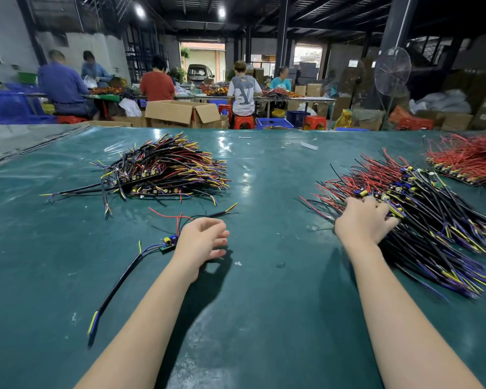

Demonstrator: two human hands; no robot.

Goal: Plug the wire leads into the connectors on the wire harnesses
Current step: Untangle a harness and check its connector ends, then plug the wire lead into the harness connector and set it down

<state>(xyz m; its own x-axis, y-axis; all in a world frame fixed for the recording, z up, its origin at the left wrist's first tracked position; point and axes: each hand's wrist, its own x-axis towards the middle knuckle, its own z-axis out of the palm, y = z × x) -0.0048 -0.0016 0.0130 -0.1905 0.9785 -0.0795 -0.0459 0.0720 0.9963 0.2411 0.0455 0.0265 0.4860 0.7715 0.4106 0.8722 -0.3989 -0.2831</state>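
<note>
head view: right hand (365, 220) in the pile (432, 228), grip unclear; left hand (201, 240) slack, empty. tease just one out, gently.

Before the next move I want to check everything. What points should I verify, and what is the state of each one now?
1. Left hand free: ok, fingers loosely curled, holding nothing.
2. Right hand grips one harness only: cannot tell, its fingers are sunk in the right pile.
3. Loose harness lies apart from the piles on the table: ok.
4. Loose harness near the left hand: ok, just beside the wrist.
5. Left pile away from both hands: ok.
</note>
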